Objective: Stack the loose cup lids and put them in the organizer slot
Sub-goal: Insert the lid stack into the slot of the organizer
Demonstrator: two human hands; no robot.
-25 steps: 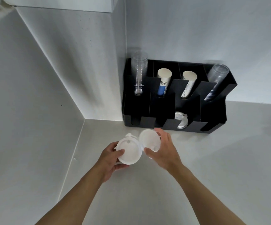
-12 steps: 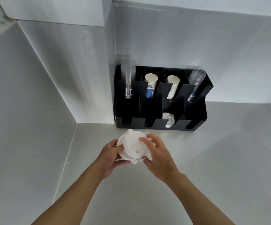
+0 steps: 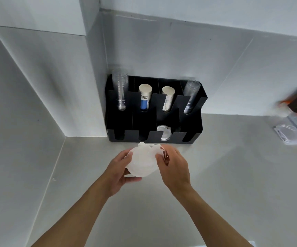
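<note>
Both my hands hold a small stack of white plastic cup lids (image 3: 142, 162) just above the counter. My left hand (image 3: 121, 171) cups the stack from the left and below. My right hand (image 3: 173, 164) grips its right edge with thumb and fingers. A black organizer (image 3: 124, 120) stands against the wall directly behind the lids. Its third front slot holds a few white lids (image 3: 163, 133); the other front slots look dark.
The organizer's back row holds two stacks of clear cups (image 3: 120, 91) and two stacks of paper cups (image 3: 145, 98). A white wall corner (image 3: 83, 104) juts out on the left. Blurred orange-and-black items and a plastic packet (image 3: 293, 122) lie at the right edge.
The two lids I held apart one second ago are now pressed together into one stack. The view has pulled back and tilted, bringing the items on the right into sight.
</note>
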